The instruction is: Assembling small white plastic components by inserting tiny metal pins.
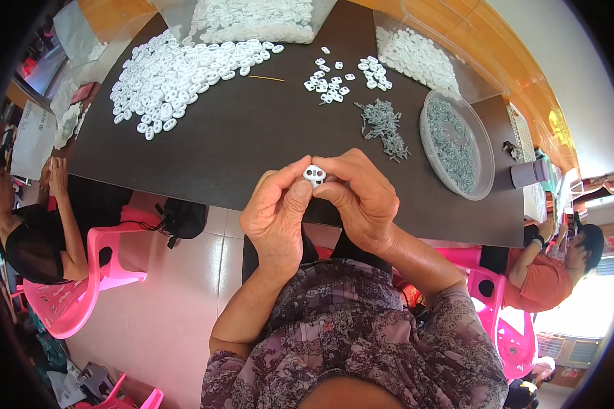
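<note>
A: Where do I have the piece?

B: Between my two hands, by the near side of the worktop (252, 146). Left hand (276, 218) and right hand (361, 201) both pinch the white piece (314, 174), thumbs to fingertips, so neither is nearer.

A: Its long axis?

B: I read its upper face, with two dark holes, as running sideways, from one grip to the other.

A: And from there?

B: The loose grey pins (383, 128) lie beyond and to the right, nearer my right hand; the tub (485, 178) is farther right. The heap of ovals (160, 85) is beyond and left.

A: What can't I see?

B: Thumbs and fingers cover the piece's lower part and ends. I can't tell whether it's one part or two, or whether a pin is in it.
</note>
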`<state>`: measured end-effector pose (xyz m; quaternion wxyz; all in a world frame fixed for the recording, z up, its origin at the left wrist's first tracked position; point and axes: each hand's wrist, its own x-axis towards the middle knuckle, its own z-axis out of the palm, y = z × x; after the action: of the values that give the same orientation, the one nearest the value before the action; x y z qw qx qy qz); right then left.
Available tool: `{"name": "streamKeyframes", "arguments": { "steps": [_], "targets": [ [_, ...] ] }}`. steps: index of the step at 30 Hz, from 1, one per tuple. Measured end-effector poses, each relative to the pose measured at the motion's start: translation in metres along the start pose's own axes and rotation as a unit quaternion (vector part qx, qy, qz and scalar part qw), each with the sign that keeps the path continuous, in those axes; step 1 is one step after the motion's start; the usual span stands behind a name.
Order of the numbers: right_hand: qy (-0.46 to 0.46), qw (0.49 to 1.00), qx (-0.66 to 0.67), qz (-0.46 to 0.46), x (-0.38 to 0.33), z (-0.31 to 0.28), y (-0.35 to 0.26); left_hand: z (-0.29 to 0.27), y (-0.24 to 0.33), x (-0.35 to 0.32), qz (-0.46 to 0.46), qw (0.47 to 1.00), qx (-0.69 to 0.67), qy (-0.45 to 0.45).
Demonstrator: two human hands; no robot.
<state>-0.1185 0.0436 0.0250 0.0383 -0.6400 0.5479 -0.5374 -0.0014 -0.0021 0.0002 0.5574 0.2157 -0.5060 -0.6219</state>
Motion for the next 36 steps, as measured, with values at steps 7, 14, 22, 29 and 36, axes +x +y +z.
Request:
{"name": "streamKeyframes", "arguments": {
  "steps": [7, 14, 22, 29, 36],
  "targets": [
    [0.041, 0.997, -0.035, -0.052, -0.003, 0.007, -0.002, 0.006, -0.008, -0.005, 0.062, 0.998, -0.006, 0.013],
    [0.057, 0.995, -0.035, -0.077, -0.005, 0.012, -0.001, 0.009, -0.007, -0.009, 0.068, 0.997, -0.017, 0.035],
    [0.076, 0.993, -0.055, -0.07, -0.01, 0.023, -0.001, 0.01, -0.007, -0.008, 0.052, 0.997, -0.021, 0.052],
    [0.099, 0.994, -0.038, -0.037, -0.011, 0.025, -0.004, 0.01, -0.005, -0.01, 0.025, 0.998, -0.031, 0.039],
    [0.126, 0.985, -0.068, -0.095, -0.009, 0.019, -0.002, 0.018, -0.009, -0.011, 0.07, 0.997, -0.019, 0.023]
  ]
}}
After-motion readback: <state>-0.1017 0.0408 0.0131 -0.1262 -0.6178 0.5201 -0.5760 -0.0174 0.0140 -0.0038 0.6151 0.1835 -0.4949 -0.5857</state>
